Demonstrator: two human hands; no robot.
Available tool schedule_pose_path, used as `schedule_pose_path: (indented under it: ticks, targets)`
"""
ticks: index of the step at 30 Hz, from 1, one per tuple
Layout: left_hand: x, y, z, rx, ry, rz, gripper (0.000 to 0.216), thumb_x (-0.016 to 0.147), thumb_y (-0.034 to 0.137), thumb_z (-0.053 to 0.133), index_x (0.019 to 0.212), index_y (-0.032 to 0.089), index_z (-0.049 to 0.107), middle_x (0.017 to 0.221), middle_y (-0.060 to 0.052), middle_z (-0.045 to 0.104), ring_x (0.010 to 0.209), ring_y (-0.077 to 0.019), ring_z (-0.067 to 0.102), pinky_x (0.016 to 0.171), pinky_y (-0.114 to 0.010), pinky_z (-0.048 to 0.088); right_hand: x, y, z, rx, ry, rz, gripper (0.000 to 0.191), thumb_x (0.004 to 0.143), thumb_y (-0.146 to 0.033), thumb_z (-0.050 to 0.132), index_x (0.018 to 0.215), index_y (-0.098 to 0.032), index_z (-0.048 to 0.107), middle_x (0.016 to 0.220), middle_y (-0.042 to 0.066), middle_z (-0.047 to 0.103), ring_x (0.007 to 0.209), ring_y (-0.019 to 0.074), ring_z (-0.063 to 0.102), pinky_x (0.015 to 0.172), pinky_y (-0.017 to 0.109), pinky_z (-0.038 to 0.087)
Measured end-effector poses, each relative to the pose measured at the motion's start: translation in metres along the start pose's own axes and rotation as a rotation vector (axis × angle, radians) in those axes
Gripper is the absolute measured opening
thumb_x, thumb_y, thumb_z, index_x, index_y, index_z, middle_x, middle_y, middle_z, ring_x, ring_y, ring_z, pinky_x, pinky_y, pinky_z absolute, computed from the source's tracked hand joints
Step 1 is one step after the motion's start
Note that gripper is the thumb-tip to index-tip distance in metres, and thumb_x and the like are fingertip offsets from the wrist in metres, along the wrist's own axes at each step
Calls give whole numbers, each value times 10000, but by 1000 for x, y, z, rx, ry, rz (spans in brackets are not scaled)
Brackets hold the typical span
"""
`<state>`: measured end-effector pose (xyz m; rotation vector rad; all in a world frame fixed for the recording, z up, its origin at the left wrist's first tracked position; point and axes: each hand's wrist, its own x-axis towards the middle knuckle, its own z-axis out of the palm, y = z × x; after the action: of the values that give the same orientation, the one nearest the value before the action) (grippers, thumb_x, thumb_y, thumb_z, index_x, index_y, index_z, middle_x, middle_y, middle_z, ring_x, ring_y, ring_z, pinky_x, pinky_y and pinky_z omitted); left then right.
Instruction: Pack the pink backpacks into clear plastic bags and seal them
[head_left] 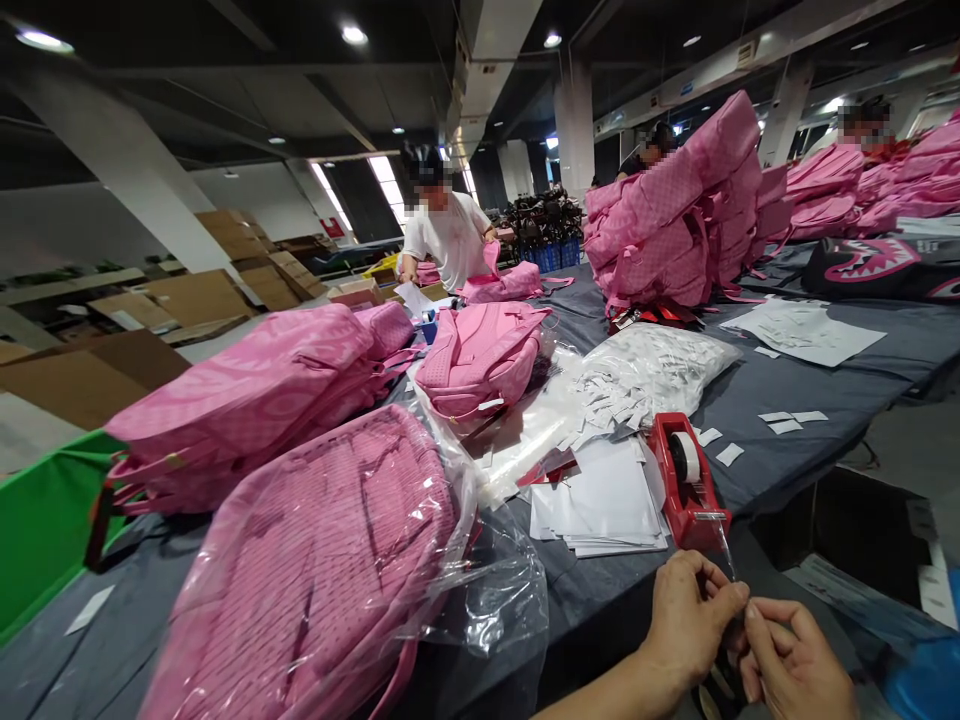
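Observation:
At the lower right my left hand (pixel 690 612) pinches a strip of clear tape (pixel 725 553) that runs from a red tape dispenser (pixel 677 478). Close against it, my right hand (pixel 796 655) has its thumb and fingers pressed together; what lies between them is too small to make out. The dispenser stands on the table edge beside a stack of white paper sheets (pixel 600 505). To the left lies a pink backpack (pixel 315 560) inside a clear plastic bag (pixel 499 600), its loose end spread over the dark tablecloth.
Further pink backpacks (pixel 247 385) lie at left, with a tall pile (pixel 667 220) at back right. A bag of small white tags (pixel 637 380) sits mid-table. Across the table a person in a white shirt (pixel 448 240) handles a backpack. A green bin (pixel 49 530) borders the left.

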<state>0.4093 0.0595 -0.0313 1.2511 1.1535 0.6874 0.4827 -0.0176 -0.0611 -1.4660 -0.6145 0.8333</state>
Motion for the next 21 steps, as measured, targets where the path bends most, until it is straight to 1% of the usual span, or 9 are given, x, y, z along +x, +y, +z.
schedule_pose_path:
  ticks: [3,5,9,11,13,15,17,19,21]
  targets:
    - [-1,2,1,5,21,-3,175,732,108,687,612,172,577,606,44,511,617,-127,482,599,-259,349,-1,-3,1,1,2,6,607,773,-783,711,929,-235,503,602,-60,542,414,108,423,378,212,295]
    - [-2,4,2,10,10,-5,192,745,89,655,605,176,557,587,50,492,592,-121,460,583,-260,332,-2,-6,2,4,4,15,622,758,-791,721,920,-232,501,589,-65,536,402,100,418,378,201,290]
    - [-5,2,4,13,-10,18,182,800,107,585,655,198,524,563,52,488,569,-130,464,580,-266,327,1,-8,0,64,-6,60,627,752,-783,739,891,-217,508,572,-65,526,390,80,402,389,181,285]
    - [-7,-3,6,32,20,65,159,823,124,563,693,205,519,604,44,510,607,-142,488,617,-271,352,5,-4,-3,106,-39,101,630,738,-771,757,882,-208,513,605,-50,545,393,79,403,384,189,284]
    - [-8,-9,8,89,62,129,135,838,136,549,729,207,514,696,24,544,686,-157,512,682,-284,379,9,5,-5,134,-60,150,655,692,-772,786,881,-208,510,620,-43,550,394,87,405,371,203,286]
    - [-8,-15,10,151,89,172,123,845,138,537,751,208,501,779,4,555,761,-171,518,738,-299,390,12,14,-7,147,-45,170,676,661,-774,802,906,-215,509,625,-40,557,404,99,412,366,215,296]
    - [-8,-19,11,176,90,185,119,860,141,514,767,209,488,807,-8,545,789,-179,515,758,-308,394,13,21,-7,156,-7,160,679,668,-777,799,942,-226,513,623,-39,567,431,113,434,384,222,326]
    - [-7,-22,11,174,84,244,112,870,141,492,779,207,489,829,-17,537,799,-181,514,762,-309,396,13,22,-5,183,-2,190,681,657,-788,801,934,-232,522,563,-48,528,447,116,428,404,214,337]
    - [-7,-21,9,172,66,335,109,863,140,491,775,204,499,855,-23,531,803,-178,513,749,-303,392,14,17,-3,231,-38,317,713,565,-807,836,837,-229,518,488,-62,441,425,95,360,394,195,294]
